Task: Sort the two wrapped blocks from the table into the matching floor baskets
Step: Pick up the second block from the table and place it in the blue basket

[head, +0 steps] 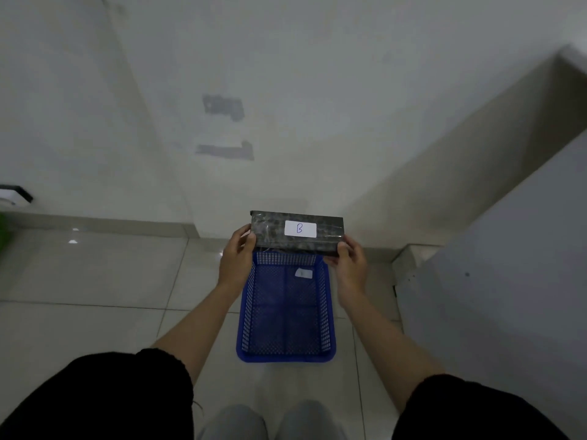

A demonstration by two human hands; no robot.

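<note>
A dark wrapped block (pixel 270 231) with a white label marked "B" is held level in the air, above the far end of a blue mesh basket (pixel 327 312) on the floor. My left hand (pixel 236 257) grips the block's left end. My right hand (pixel 347 260) grips its right end. The basket holds nothing but a small white tag on its far inner wall. No second block is in view.
A grey table or cabinet (pixel 508 265) rises on the right. White walls form a corner behind the basket. A green object (pixel 4 231) shows at the far left edge. Pale floor tiles (pixel 95 281) spread to the left. My feet stand just below the basket.
</note>
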